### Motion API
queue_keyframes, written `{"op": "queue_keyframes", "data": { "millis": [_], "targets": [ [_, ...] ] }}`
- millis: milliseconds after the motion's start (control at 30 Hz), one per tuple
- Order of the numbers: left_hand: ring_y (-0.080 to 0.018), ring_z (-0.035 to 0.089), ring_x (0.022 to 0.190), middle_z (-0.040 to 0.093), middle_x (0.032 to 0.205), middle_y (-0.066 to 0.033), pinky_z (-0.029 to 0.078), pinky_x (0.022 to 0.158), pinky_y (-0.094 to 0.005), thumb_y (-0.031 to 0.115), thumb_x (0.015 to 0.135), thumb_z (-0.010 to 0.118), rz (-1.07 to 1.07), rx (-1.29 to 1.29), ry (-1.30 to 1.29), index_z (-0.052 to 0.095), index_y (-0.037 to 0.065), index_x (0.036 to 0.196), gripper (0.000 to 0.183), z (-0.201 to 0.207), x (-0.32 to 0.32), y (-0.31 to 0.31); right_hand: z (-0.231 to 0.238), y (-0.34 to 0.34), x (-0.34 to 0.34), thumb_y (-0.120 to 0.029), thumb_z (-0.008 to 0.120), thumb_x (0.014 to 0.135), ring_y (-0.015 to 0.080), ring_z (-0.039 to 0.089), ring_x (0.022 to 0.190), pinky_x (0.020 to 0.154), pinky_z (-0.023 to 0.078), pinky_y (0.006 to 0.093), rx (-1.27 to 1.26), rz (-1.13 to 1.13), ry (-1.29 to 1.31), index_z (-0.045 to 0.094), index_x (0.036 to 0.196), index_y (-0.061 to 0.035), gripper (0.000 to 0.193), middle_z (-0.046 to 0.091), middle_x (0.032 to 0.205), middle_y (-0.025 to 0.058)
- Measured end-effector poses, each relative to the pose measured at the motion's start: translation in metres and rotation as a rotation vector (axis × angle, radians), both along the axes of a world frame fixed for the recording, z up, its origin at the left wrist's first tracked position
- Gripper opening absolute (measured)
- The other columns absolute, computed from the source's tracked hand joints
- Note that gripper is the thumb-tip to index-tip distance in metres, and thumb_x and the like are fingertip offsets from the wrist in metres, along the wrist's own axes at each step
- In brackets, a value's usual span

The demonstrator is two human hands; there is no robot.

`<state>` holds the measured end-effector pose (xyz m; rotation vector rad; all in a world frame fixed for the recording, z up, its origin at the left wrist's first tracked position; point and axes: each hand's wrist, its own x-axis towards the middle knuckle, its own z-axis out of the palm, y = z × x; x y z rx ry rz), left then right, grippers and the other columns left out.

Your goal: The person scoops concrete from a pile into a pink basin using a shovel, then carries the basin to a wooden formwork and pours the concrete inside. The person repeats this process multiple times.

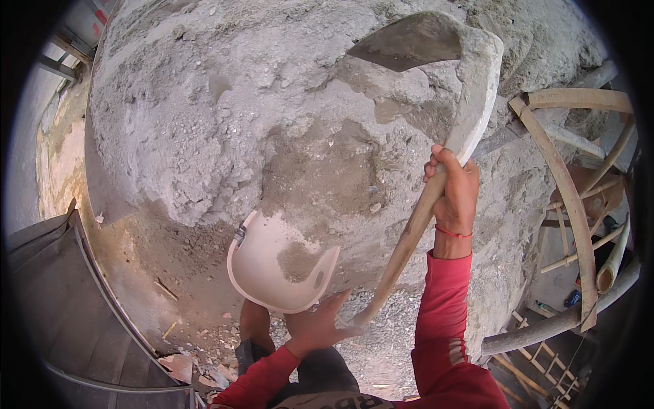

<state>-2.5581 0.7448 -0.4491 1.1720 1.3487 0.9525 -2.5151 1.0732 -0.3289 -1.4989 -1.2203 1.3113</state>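
Observation:
My right hand (455,191) grips the upper part of a hoe's wooden handle (409,238), close to its mud-caked metal blade (426,48), which is raised above a big heap of grey sand and cement mix (272,116). My left hand (320,327) is at the lower end of the same handle, fingers spread around it. A cream-coloured plastic pan (272,262) lies at the foot of the heap, just above my left hand, with a little grey mix inside. Both sleeves are red.
Curved wooden and bamboo poles (565,198) stand at the right beside the heap. A dark metal sheet (68,307) lies at the lower left. Gravel, scraps and small stones cover the ground near my feet (255,327).

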Motion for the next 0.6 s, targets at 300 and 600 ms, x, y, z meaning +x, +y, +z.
{"op": "queue_keyframes", "data": {
  "millis": [300, 600],
  "targets": [
    [-0.0230, 0.063, 0.077, 0.065, 0.083, -0.0097, 0.048, 0.068, -0.0388, 0.043, 0.094, 0.064, -0.002, -0.393, -0.430, 0.058, -0.002, 0.117, 0.051, -0.011, -0.031, 0.118, -0.026, 0.081, -0.004, -0.004, 0.065, 0.089, 0.0190, 0.062, 0.064, 0.052, 0.056, 0.0308, 0.315, -0.022, -0.167, 0.033, 0.129, 0.0046, 0.052, 0.058, 0.094, 0.0160],
    [-0.0085, 0.045, 0.049, 0.048, 0.061, 0.0022, 0.039, 0.044, -0.0282, 0.040, 0.098, 0.060, 0.124, -0.752, -0.630, 0.058, 0.002, 0.095, 0.038, -0.017, -0.009, 0.073, -0.197, 0.065, 0.018, -0.005, 0.066, 0.085, 0.0254, 0.063, 0.053, 0.045, 0.052, 0.0385, -0.054, -0.046, -0.577, 0.036, 0.114, 0.0087, 0.044, 0.061, 0.089, 0.0233]
  ]
}}
